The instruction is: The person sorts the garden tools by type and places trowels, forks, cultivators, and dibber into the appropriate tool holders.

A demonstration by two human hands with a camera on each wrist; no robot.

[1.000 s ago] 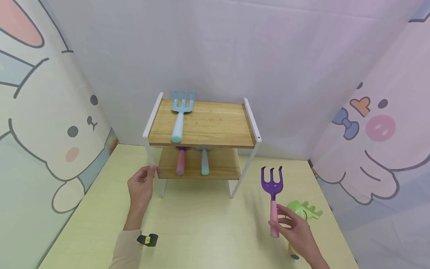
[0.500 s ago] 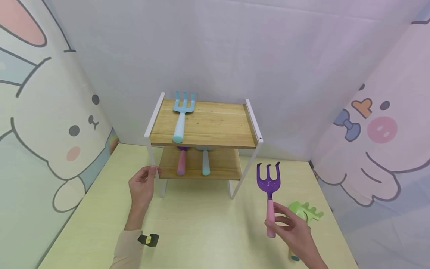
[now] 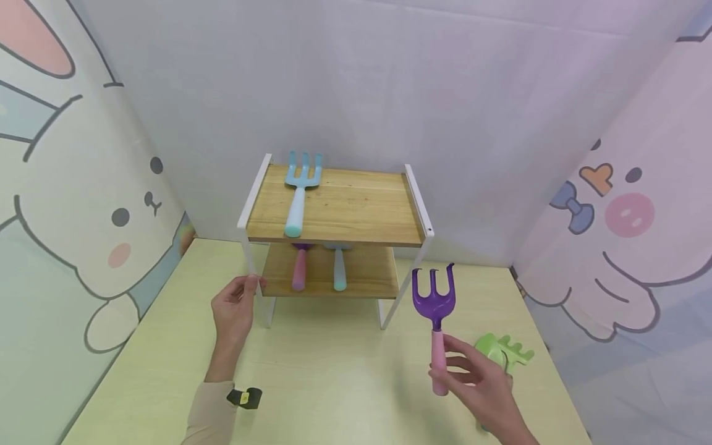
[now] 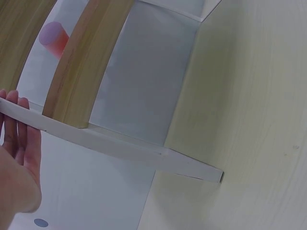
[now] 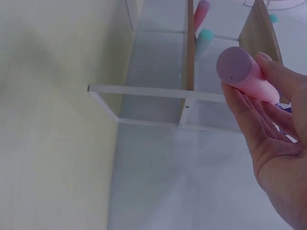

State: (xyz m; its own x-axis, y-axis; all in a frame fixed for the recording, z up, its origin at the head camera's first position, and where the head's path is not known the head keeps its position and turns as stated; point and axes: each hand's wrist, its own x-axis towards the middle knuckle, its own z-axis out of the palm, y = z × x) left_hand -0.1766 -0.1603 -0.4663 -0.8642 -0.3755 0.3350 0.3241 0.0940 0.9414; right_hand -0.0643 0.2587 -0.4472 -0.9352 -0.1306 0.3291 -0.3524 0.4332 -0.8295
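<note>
Head: right hand (image 3: 481, 380), fingers clamped on pink handle (image 3: 438, 349) of purple fork (image 3: 436, 306), above table (image 3: 334, 383), right of and nearer than rack (image 3: 361, 204); fork farther left than a second ago. Left hand (image 3: 233, 312) pinches rack's left upright (image 3: 248, 254).

Left wrist: fingertips (image 4: 23, 102) line upright.

Right wrist: handle's flat end (image 5: 233, 65), dark-dotted.

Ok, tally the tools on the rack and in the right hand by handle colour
Pink: 2 (purple fork in the right hand, pink-handled tool on the lower shelf)
Light blue: 2 (blue fork on the top shelf, blue-handled tool on the lower shelf)
Total: 4
</note>
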